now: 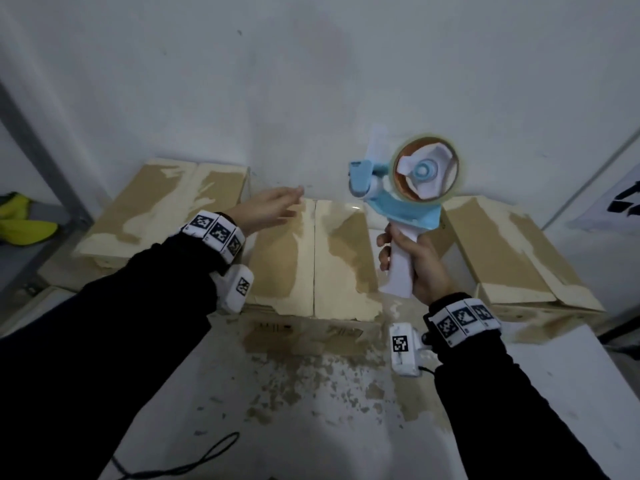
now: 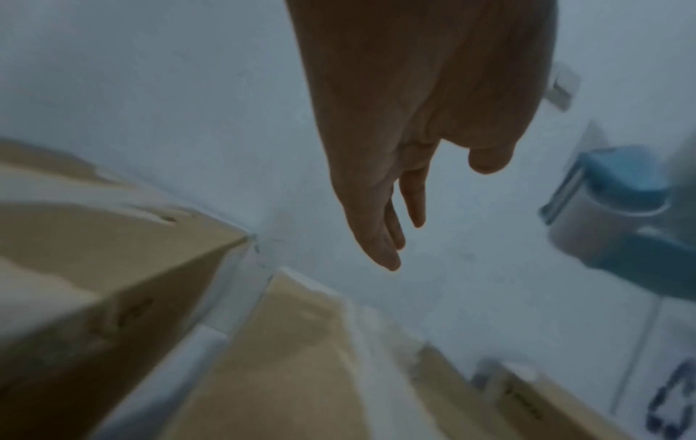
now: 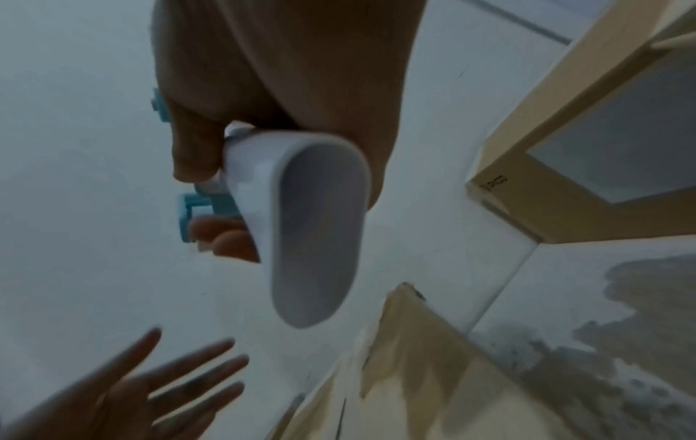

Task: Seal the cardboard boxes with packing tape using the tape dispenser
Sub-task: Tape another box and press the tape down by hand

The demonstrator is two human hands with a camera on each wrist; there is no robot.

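My right hand (image 1: 412, 261) grips the white handle of a blue and white tape dispenser (image 1: 405, 188) and holds it upright in the air, above the gap between the middle box and the right box. Its roll of clear tape (image 1: 427, 168) faces me. In the right wrist view the handle's butt (image 3: 312, 232) fills the centre with my fingers (image 3: 226, 238) curled round it. My left hand (image 1: 270, 209) hovers open, fingers straight, over the far left part of the middle cardboard box (image 1: 311, 265). The wrist view shows the left hand (image 2: 395, 178) touching nothing.
Three worn cardboard boxes stand in a row against the white wall: the left box (image 1: 162, 209), the middle one and the right box (image 1: 512, 254). The white table (image 1: 311, 403) in front is stained brown. A black cord (image 1: 194, 459) lies near its front edge. A yellow object (image 1: 20, 220) sits far left.
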